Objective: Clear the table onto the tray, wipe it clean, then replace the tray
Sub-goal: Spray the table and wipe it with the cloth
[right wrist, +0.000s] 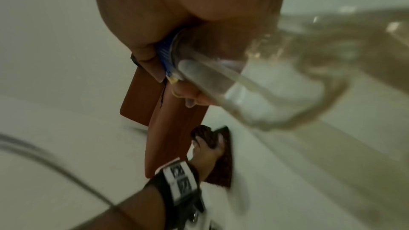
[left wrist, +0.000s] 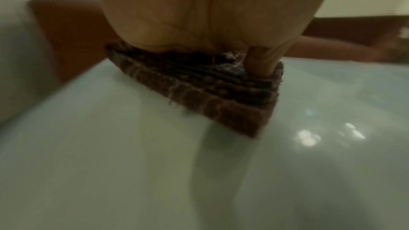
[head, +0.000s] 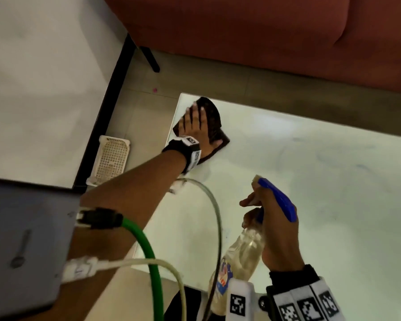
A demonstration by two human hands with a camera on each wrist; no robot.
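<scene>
A dark brown ribbed cloth (head: 214, 126) (left wrist: 199, 90) (right wrist: 219, 163) lies at the far left corner of the pale glossy table (head: 310, 181) (left wrist: 110, 146). My left hand (head: 195, 126) (left wrist: 199, 15) (right wrist: 205, 153) presses flat on the cloth with its fingers spread and straight. Nearer to me, over the table's front part, my right hand (head: 271, 218) (right wrist: 155, 41) grips the neck of a clear spray bottle (head: 243, 251) (right wrist: 254, 85) with a blue trigger head (head: 278, 198). The bottle hangs tilted above the table.
A white mesh tray (head: 111, 156) stands on the floor left of the table, beside a black-edged white surface (head: 33, 89). A reddish sofa (head: 264, 31) runs along the far side. Green and white cables (head: 153, 251) cross the near left.
</scene>
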